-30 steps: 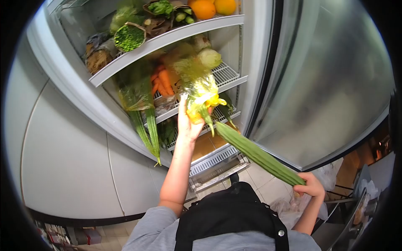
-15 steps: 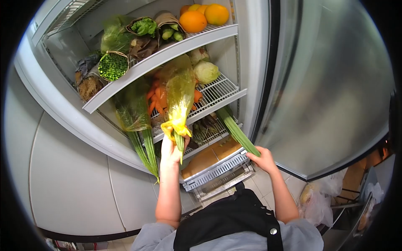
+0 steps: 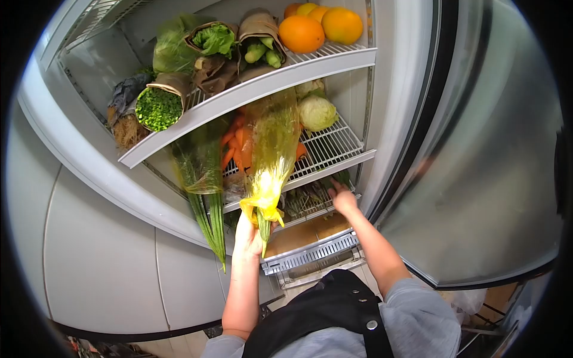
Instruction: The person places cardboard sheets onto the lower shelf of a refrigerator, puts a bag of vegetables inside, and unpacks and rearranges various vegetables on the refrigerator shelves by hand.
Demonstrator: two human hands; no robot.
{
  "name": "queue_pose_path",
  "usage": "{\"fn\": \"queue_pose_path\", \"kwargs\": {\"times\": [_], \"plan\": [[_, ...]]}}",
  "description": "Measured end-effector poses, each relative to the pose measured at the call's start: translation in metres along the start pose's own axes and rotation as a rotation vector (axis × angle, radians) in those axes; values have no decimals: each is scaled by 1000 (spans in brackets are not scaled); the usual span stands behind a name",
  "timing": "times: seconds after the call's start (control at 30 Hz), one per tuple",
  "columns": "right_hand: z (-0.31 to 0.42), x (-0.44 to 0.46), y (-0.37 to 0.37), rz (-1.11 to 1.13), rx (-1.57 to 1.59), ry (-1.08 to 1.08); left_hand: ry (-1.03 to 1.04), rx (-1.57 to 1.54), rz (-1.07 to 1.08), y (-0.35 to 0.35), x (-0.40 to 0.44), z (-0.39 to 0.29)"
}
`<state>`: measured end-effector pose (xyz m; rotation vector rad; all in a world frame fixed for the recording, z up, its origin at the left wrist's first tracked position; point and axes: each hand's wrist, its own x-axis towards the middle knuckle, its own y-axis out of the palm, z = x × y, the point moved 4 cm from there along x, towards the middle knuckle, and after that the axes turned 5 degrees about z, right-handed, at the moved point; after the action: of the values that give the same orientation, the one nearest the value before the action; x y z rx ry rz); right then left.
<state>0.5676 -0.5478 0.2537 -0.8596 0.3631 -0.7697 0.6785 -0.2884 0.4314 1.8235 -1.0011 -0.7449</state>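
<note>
My left hand (image 3: 248, 234) is closed around the bunched lower end of a yellow-tinted plastic bag (image 3: 271, 140). Tips of long green ridged gourds (image 3: 264, 235) poke out below it. My right hand (image 3: 344, 198) reaches in at the lower wire shelf, fingers closed on the near end of a loose long green gourd (image 3: 342, 177); most of that gourd is hidden behind the shelf edge. To the left, another clear bag (image 3: 200, 161) of long green gourds hangs over the middle shelf front, their ends sticking out downward.
Carrots (image 3: 239, 143) and a pale cabbage (image 3: 317, 113) lie on the middle shelf. Above are oranges (image 3: 301, 34), paper-wrapped greens (image 3: 159, 108) and green vegetables (image 3: 262, 52). The open glass door (image 3: 477, 179) stands at right; a drawer (image 3: 310, 253) sits below.
My right hand has moved up and inward, pushing the loose gourd deeper into the lower shelf. My left hand keeps its grip on the yellow bag. The view has shifted slightly.
</note>
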Motion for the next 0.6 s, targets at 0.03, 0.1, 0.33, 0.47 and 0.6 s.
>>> {"fn": "queue_pose_path", "kwargs": {"times": [0.03,0.1,0.33,0.47,0.6], "plan": [[-9,0,-5,6,0,-1,3,-1,-5,-2,0,0],[-41,2,-10,163,61,328,13,-16,-22,-6,1,1],[-49,-15,23,409,931,629,-5,11,-54,2,-1,4],[-69,-14,36,431,1271,667,-16,46,-70,3,-2,4],[-65,-6,43,491,1198,603,-28,29,-35,10,-3,5]]}}
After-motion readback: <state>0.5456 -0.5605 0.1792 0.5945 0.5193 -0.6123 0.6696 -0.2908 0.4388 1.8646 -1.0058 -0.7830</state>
